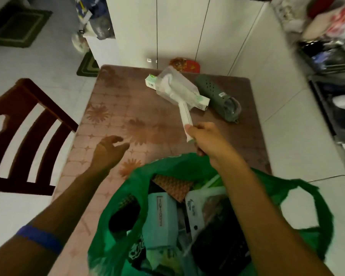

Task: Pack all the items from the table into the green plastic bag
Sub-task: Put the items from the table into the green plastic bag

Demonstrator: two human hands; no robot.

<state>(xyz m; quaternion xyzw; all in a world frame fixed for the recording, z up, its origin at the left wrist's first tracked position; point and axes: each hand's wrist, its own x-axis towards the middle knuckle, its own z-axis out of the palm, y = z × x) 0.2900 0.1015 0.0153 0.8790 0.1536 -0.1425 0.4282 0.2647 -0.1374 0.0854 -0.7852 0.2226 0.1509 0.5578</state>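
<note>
My right hand grips the white handle of a lint roller whose head is wrapped in clear plastic; it is raised above the table. Under the roller's head lies a long white-and-green box. A grey-green perforated clog lies to its right. A red and orange flat packet sits at the table's far edge. My left hand hovers over the table with relaxed fingers, holding nothing. The green plastic bag stands open at the near edge, holding several boxes and packets.
The table has a pink-brown flowered cover. A dark wooden chair stands at the left. White cabinets rise behind the table. A cluttered counter and a dish rack run along the right.
</note>
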